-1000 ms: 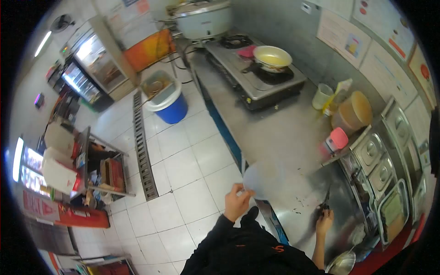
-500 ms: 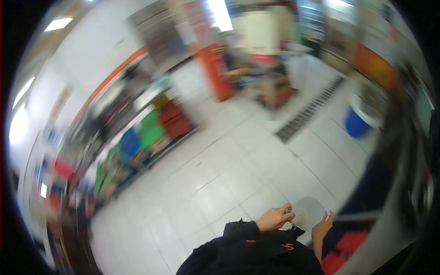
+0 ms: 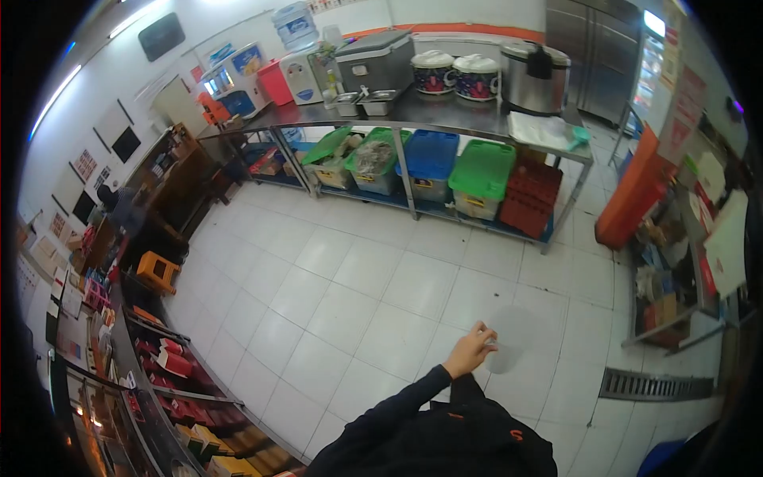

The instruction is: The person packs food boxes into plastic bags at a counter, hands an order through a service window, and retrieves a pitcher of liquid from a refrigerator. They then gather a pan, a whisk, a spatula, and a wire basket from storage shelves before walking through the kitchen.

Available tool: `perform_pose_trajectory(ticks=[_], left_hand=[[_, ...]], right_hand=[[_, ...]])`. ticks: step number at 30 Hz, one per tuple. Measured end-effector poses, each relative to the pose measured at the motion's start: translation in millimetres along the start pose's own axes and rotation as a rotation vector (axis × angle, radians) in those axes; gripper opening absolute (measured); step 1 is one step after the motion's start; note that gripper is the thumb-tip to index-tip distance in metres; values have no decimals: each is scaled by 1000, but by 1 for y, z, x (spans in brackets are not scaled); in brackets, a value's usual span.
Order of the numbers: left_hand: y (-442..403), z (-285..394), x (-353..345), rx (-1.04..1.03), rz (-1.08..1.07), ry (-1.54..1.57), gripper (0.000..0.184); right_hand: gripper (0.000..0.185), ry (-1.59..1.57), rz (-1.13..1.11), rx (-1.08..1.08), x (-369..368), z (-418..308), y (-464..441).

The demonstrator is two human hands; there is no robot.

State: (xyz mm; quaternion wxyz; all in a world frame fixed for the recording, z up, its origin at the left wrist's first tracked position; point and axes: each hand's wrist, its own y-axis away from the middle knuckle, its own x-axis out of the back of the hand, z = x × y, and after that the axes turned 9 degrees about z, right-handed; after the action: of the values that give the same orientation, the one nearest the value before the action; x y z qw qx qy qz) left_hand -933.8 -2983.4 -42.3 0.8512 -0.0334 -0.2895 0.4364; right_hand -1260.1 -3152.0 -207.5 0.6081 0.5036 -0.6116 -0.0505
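My left hand [image 3: 470, 351] is stretched out in front of my dark top, low in the middle of the view. Its fingers are closed on the edge of a see-through plastic container [image 3: 504, 358], roughly cup-shaped. Against the white tiles the container's outline is faint, and I cannot make out anything inside it. My right hand does not show.
Beyond the tiled floor [image 3: 358, 310] stands a steel table [image 3: 477, 111] with pots and a cooler; lidded bins [image 3: 482, 171] sit underneath. Shelves [image 3: 191, 389] run along the left, near an orange stool [image 3: 157, 273]. At right are a floor drain [image 3: 656, 385] and an orange pillar [image 3: 632, 191].
My view has swung left toward the steel table. My right hand, earlier at the container's other side, has gone out of sight. My left hand still grips the container.
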Motion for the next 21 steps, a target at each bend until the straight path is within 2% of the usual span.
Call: perform_pose_trajectory(ticks=[2,4,6,7,8,9,12,13,15,16,17,18,19,20,21], left_hand=[[-42,-32,31,103,86,-113,20],[-74,-65,70,269,161,-74,21],[-94,-117,111,181,358,-10,20],[-103,-145,137,181,403,-90,19],[-108,-167,162,186,441,-168,18],[-115,-183,187,220,529,-161,16],[-151,-225,270,391,677,-175,14],[-168,-247,304,381,677,-189,14],[-203,-297,371,485,746,-186,17],[-223,-327,406,481,745,-189,17],[-246,-365,444,449,801,-128,19],[-273,-403,483,410,861,-68,21],[-303,-442,521,417,909,-123,23],[-329,-474,558,430,946,-183,26],[-361,-495,595,313,938,-359,28]], right_hand=[[44,84,-39,46,26,-39,-53],[44,159,-15,143,58,-97,-113],[44,239,59,294,89,-171,-172],[43,289,136,472,97,-208,-207],[40,320,145,548,110,-259,-233],[37,299,256,667,110,-302,-263],[38,414,71,913,115,-450,-305],[38,455,5,980,106,-496,-320],[38,441,-105,1154,79,-568,-351],[37,429,-87,1209,60,-602,-365],[37,508,-176,1177,44,-638,-381],[37,439,-239,1096,37,-671,-386],[38,365,-300,1016,32,-701,-392],[35,542,-358,1069,12,-726,-411],[33,503,-391,1071,9,-751,-425]])
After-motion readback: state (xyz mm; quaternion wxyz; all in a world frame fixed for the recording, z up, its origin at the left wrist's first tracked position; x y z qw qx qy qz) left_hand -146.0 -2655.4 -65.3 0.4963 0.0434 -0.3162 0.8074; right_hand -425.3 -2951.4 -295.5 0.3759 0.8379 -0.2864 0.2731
